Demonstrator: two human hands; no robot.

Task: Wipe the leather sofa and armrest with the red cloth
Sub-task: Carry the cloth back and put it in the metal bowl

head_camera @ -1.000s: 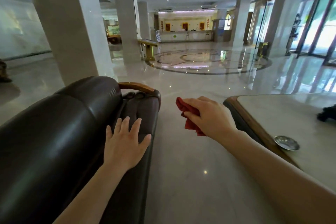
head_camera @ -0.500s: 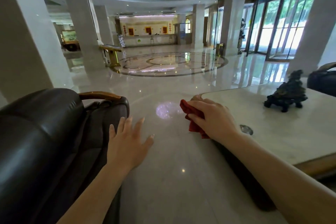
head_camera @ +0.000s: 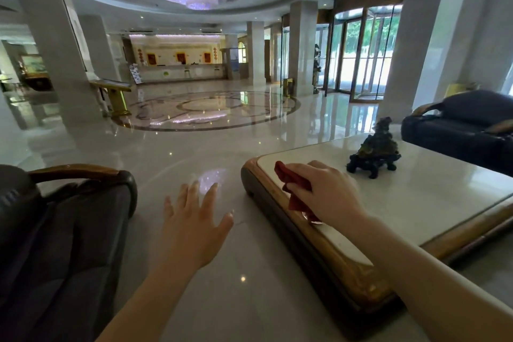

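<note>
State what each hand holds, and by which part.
Right hand grips the bunched red cloth around its middle, over the table. Left hand holds nothing.

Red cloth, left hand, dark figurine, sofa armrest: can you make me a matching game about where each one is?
Things:
1. red cloth
2. left hand
3. dark figurine
4. sofa armrest

Places:
A. standing on the marble table top
B. open, over the shiny floor
C. far left, with a wooden top
D. gripped in the right hand

Pairs: 1-D, 2-B, 3-A, 4-C
</note>
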